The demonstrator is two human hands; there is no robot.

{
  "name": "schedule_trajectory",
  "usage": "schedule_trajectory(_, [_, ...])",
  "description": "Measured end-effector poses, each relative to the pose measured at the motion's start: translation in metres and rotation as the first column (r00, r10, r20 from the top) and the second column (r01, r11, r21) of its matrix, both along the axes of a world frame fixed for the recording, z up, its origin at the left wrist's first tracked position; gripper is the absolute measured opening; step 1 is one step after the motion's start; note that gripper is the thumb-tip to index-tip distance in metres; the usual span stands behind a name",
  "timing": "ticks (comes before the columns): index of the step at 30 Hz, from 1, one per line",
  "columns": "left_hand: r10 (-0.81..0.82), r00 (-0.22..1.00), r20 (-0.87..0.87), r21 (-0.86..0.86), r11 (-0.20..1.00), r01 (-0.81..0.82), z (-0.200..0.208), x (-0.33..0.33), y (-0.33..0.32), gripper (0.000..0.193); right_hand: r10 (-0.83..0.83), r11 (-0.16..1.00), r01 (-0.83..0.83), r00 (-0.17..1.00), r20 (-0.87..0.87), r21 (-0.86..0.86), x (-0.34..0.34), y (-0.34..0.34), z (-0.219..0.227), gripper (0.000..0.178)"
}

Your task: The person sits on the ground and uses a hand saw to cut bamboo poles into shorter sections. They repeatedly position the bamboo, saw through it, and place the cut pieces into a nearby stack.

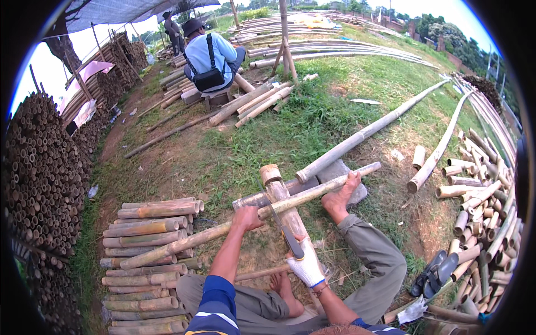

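A long bamboo pole (312,191) runs slantwise in front of me, resting over a thick upright-leaning bamboo post (294,218). My left hand (248,218), bare, is closed around the pole just left of the post. Close beside it, the thin blade of a handsaw (277,219) crosses the pole. My right hand (307,266), in a white glove, grips the saw's dark handle below the pole. My bare right foot (339,200) presses on the pole farther right. How deep the blade sits in the bamboo cannot be made out.
Cut bamboo lengths (142,242) are stacked at left, with a tall bamboo pile (47,162) beyond. More loose pieces (480,190) lie at right, near sandals (435,273) and a white glove (412,310). A long pole (368,133) rests on a stone (357,192). Another person (209,58) sits ahead.
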State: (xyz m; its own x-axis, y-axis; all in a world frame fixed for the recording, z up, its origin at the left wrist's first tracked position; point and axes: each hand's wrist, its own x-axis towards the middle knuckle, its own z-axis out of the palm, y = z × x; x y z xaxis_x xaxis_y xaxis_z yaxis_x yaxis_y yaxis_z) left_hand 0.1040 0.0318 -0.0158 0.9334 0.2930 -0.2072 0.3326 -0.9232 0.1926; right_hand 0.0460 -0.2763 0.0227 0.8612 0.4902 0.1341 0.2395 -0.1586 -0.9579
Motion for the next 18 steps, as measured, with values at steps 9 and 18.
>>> schedule_trajectory(9, [0.025,1.0,-0.003,0.015,1.0,-0.025,0.006,-0.024,0.026,0.057,0.056,0.997,-0.062,0.988,-0.142,-0.045,-0.053,-0.042,-0.001,0.068])
schedule_trajectory(18, [0.03,1.0,0.0,0.026,0.999,-0.03,0.009,-0.02,0.008,0.056,0.044,0.996,-0.062,0.972,-0.231,-0.068,-0.041,-0.041,0.008,0.067])
